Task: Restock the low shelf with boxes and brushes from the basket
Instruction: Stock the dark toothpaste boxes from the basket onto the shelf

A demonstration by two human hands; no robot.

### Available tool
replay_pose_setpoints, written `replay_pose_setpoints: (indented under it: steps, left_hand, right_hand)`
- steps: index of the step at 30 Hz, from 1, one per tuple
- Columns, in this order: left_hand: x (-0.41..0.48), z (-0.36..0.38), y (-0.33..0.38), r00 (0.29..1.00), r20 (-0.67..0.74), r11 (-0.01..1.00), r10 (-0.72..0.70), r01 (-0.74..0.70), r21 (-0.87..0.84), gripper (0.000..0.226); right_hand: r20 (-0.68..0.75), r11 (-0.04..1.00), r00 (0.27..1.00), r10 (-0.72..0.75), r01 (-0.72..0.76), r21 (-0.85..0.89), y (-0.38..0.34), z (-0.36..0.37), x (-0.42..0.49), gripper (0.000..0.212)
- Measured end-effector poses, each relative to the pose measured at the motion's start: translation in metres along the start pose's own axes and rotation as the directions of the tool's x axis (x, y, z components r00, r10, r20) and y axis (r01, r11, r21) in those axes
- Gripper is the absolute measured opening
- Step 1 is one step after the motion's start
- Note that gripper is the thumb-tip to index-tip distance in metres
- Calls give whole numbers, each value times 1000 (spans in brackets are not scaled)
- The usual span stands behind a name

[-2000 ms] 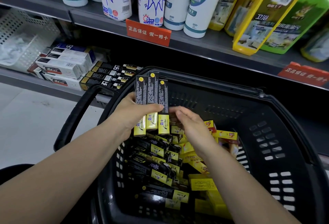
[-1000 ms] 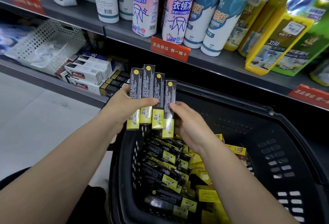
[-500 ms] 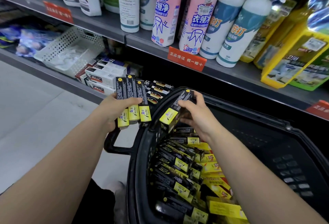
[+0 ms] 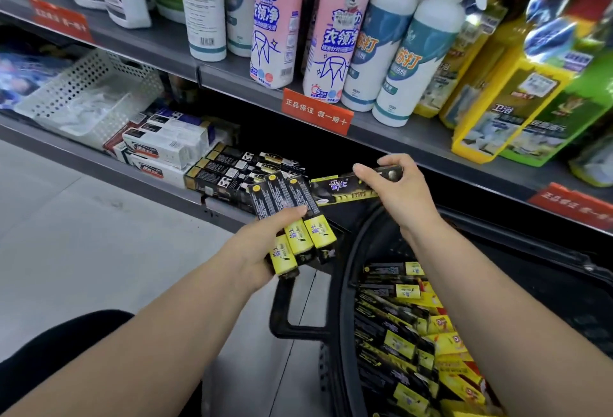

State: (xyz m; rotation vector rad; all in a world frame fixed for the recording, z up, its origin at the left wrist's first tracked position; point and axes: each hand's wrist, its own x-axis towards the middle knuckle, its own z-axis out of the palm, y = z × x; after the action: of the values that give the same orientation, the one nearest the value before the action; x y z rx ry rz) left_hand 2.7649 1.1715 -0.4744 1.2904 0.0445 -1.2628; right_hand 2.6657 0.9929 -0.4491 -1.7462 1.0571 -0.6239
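Left hand (image 4: 262,241): it grasps three black-and-yellow boxes (image 4: 285,204), which lie side by side like a small fan; the thumb goes across their fronts and the yellow ends point toward the person.
Right hand (image 4: 398,194): it pinches a single box (image 4: 341,188) at its dark end; this box lies almost level, and its other end is just beside the three boxes.
Basket (image 4: 345,284): black, at the lower right under the right forearm; many loose boxes (image 4: 391,333) of the same kind lie inside it, with yellow packs (image 4: 447,343) among them.
Low shelf (image 4: 83,156): a stack of black boxes (image 4: 225,168) lies on it, just behind the left hand's three boxes; white cartons (image 4: 166,148) are to the left of the stack, and a white perforated tray (image 4: 89,98) is further left.
Upper shelf (image 4: 166,48): spray bottles (image 4: 275,18) stand in a row, and a red tag (image 4: 316,111) hangs on its edge.
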Motion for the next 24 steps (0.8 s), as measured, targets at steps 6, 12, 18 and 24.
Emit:
replay_pose_setpoints:
  steps: [6, 12, 18, 24]
  left_hand:
    - [24, -14, 27, 973, -213, 996, 90, -89, 17, 45]
    - [56, -52, 40, 857, -433, 960, 281, -248, 133, 55]
    - [91, -58, 41, 872, -379, 945, 309, -237, 224, 55]
    - [112, -70, 52, 876, -384, 945, 292, -200, 260, 60]
  right_hand:
    - [189, 886, 975, -115, 187, -425, -4, 27, 39, 35]
    - [453, 288, 830, 325, 369, -884, 18, 87, 81, 22]
    - [438, 36, 669, 601, 525, -850, 78, 116, 123, 36]
    - [487, -3, 648, 586, 602, -798, 118, 134, 148, 77]
